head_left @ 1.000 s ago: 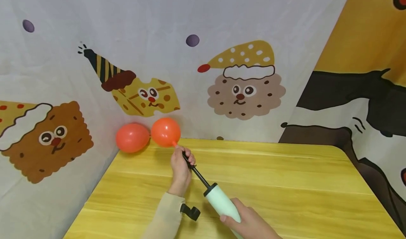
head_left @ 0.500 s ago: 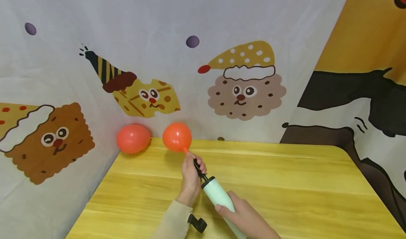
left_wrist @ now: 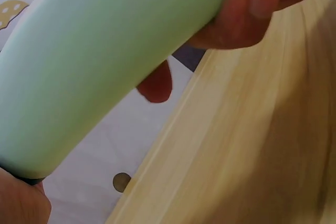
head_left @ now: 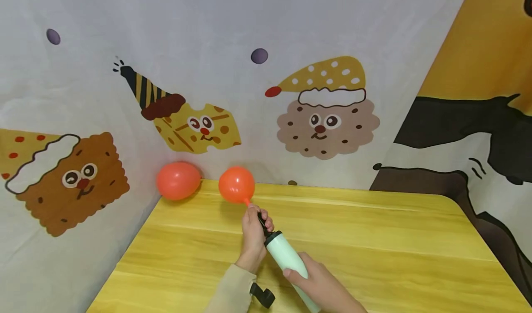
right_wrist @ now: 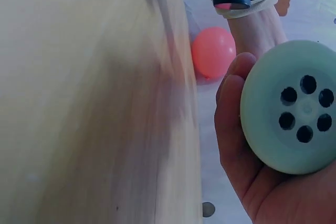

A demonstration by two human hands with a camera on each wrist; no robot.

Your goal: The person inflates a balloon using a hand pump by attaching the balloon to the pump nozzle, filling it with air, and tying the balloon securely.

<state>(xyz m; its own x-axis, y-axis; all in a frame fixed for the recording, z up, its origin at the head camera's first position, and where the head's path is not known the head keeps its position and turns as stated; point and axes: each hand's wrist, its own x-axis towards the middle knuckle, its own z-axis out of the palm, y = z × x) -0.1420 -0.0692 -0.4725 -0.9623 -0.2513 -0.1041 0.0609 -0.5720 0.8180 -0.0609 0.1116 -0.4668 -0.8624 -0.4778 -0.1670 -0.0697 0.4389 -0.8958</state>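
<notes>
A mint-green balloon pump (head_left: 287, 254) slants over the table between my two hands. My left hand (head_left: 253, 234) grips its black front end, right where the stretched neck of an orange-red balloon (head_left: 236, 184) sits. That balloon is round and partly inflated. Around the green barrel curls my right hand (head_left: 324, 283), thumb on top. In the right wrist view the pump's round base (right_wrist: 307, 109), with several dark holes, lies in the right palm. The barrel (left_wrist: 105, 66) fills much of the left wrist view, with fingers (left_wrist: 244, 17) of the right hand wrapped under it.
A second, larger red balloon (head_left: 178, 180) rests in the table's back left corner. The yellow wood-grain table (head_left: 395, 243) runs back to a white cloth (head_left: 199, 40) printed with cartoon biscuits. A black wrist mount (head_left: 262, 296) sticks out from the left sleeve (head_left: 232, 287).
The pump's black rod has slid into the green barrel. My left hand and the orange-red balloon have come right and nearer, leaving a gap to the second balloon. The right hand keeps its grip.
</notes>
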